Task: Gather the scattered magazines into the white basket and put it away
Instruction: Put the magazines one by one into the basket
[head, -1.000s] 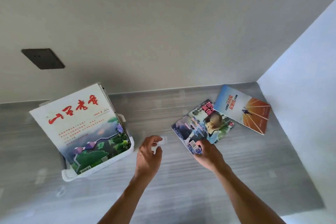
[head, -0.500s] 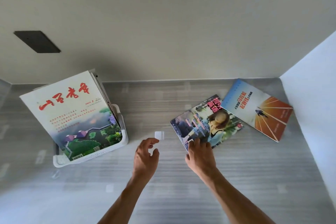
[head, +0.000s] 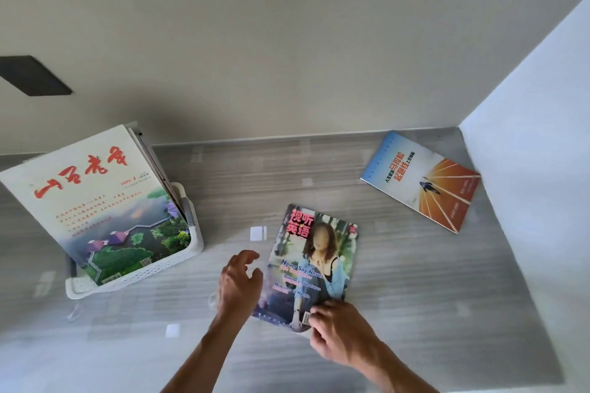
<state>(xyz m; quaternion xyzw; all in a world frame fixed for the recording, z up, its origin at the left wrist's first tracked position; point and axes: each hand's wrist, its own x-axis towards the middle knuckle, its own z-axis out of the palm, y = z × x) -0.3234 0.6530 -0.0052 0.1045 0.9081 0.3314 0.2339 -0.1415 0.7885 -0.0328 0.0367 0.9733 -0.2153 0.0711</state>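
Observation:
A white basket (head: 191,242) stands at the left of the grey table, holding upright magazines; the front one (head: 95,204) has a cream cover with red characters. A magazine with a woman on the cover (head: 313,268) lies tilted near the middle. My right hand (head: 338,329) grips its near bottom corner. My left hand (head: 239,284) hovers at its left edge, fingers apart, holding nothing. A blue and orange magazine (head: 421,182) lies flat at the far right.
The grey table (head: 415,297) ends at a beige back wall and a white side wall (head: 536,169) on the right. Small white tape squares (head: 258,233) mark the tabletop. A dark plate (head: 32,76) sits on the wall at upper left.
My right hand has pulled the woman-cover magazine toward me and turned it upright, away from the blue and orange one. My left hand stayed beside its left edge.

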